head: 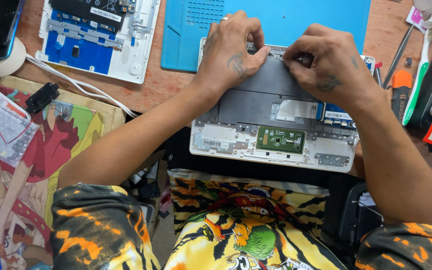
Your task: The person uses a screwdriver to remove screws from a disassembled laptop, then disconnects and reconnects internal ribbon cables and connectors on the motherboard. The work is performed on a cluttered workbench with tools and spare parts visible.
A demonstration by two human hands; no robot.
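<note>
An opened white laptop base (236, 142) lies in front of me, with a grey metal plate (261, 95) and a small green circuit board (280, 139) exposed. My left hand (233, 47) presses down on the far edge of the grey plate, fingers curled. My right hand (326, 62) pinches a thin metal tool (279, 56) whose tip meets the plate's far edge, next to my left thumb.
A blue work mat (296, 17) lies beyond the base. Another opened white laptop part (96, 37) sits at far left with a white cable (83, 90). A clear plastic parts box (1, 127), tape roll (6, 62), toothbrush (418, 75) and orange-handled tool (401, 92) lie around.
</note>
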